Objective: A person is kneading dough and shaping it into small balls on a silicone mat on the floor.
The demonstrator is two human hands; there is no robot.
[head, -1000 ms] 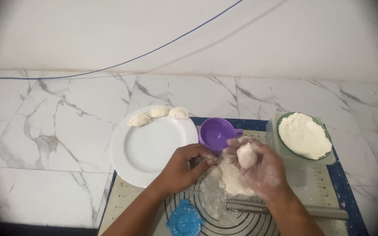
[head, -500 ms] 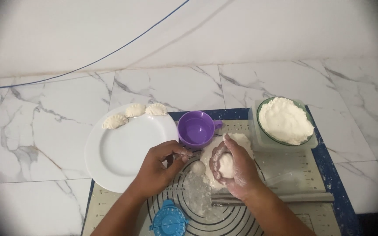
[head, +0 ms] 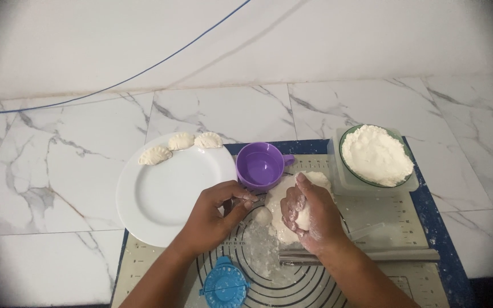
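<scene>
**Dough lump sat in our right palm, small ball just off the left fingertips**

We had the right hand (head: 309,214) cupped, fingers curled around a soft white dough lump (head: 299,218). A small round white dough ball (head: 263,215) lay on the ringed beige pastry mat (head: 372,274), just right of the left hand (head: 218,214), the nearer one. Left fingers bent inward, pinched near the thumb; on what, we couldn't tell. Both wrists angled inward.

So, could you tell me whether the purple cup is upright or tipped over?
Upright: the purple cup stands on the mat, its open mouth facing up.
</scene>
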